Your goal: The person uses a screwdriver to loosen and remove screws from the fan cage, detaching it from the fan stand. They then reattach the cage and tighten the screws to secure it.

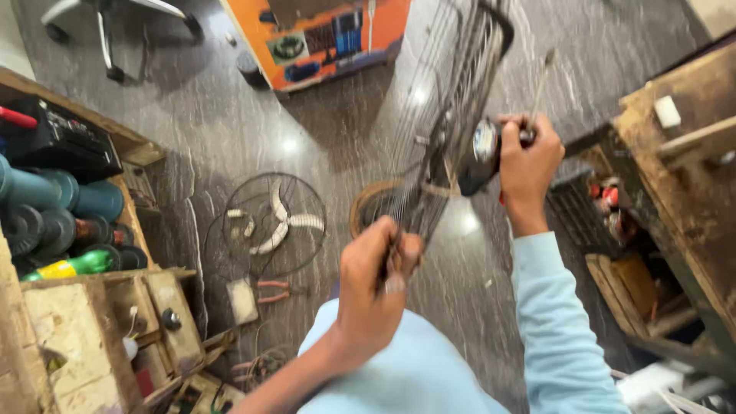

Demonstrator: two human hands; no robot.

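The person holds a wire fan guard (448,100) up in front of the body, above the dark stone floor (230,115). The left hand (372,287) pinches the lower rim of the guard, its fingers pressed together around the wires. The right hand (529,165) is closed on a screwdriver (539,84) beside the round hub (481,149) at the guard's middle. It seems the hub fastening is being worked on; the next move calls for a steady guard and the tool tip well seated. A second guard with white blades (270,222) lies on the floor, pliers (270,291) near it.
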